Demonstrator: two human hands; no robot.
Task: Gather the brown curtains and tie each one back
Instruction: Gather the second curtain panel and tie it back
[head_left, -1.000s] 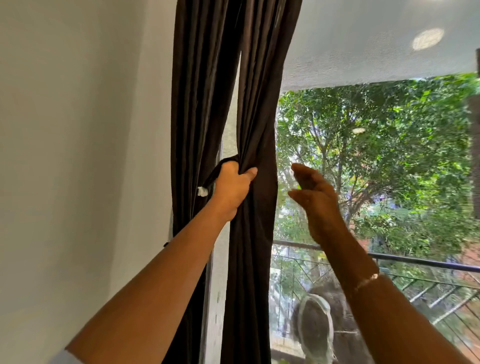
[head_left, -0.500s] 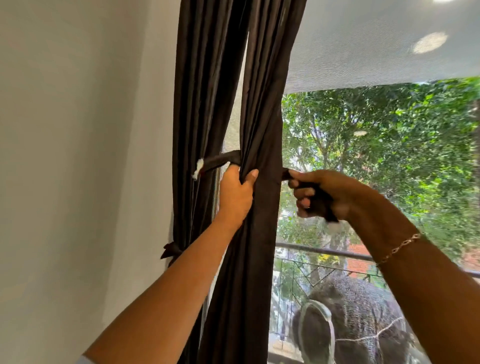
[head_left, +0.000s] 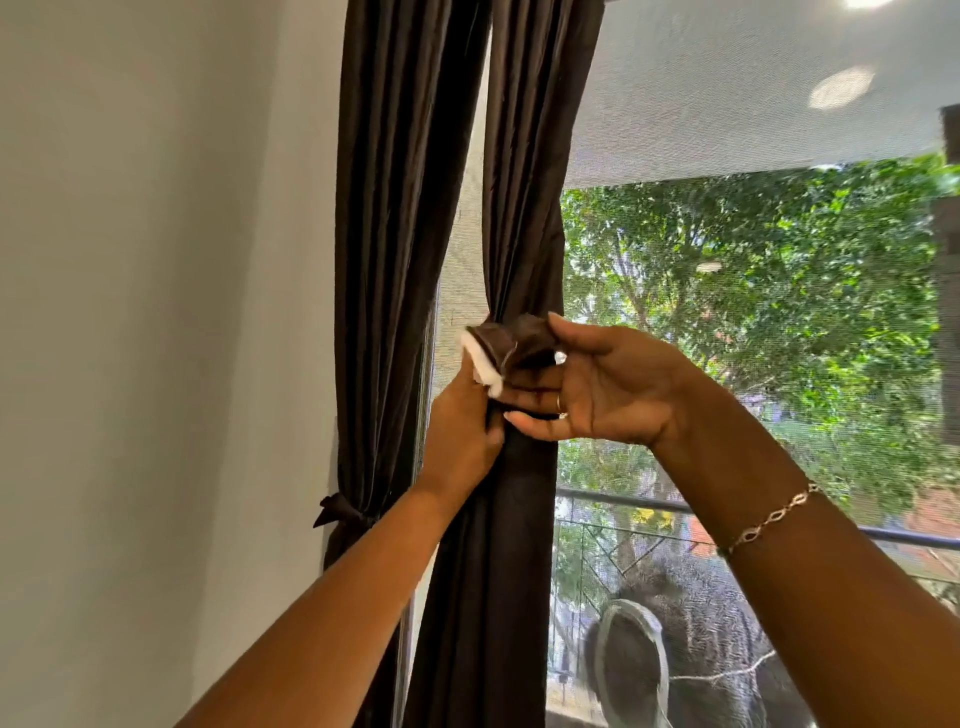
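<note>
Two brown curtain panels hang by the window. The left curtain (head_left: 395, 249) is bound low down by a knotted brown tie (head_left: 337, 512) near the wall. The right curtain (head_left: 524, 208) is bunched at mid height. A brown tieback strap (head_left: 511, 343) with a white end (head_left: 480, 366) crosses the front of the bunch. My left hand (head_left: 462, 431) grips the gathered right curtain just below the strap. My right hand (head_left: 592, 384) holds the strap's ends between thumb and fingers in front of the curtain.
A white wall (head_left: 156, 312) fills the left side. The window (head_left: 753, 312) with mesh screen looks onto green trees, and a dark balcony railing (head_left: 623, 501) runs across lower down. A round fan-like object (head_left: 631, 670) stands outside at the bottom.
My right hand has brought the strap's far end round to the front of the bunched curtain, meeting the white end. My left hand slid slightly lower on the curtain.
</note>
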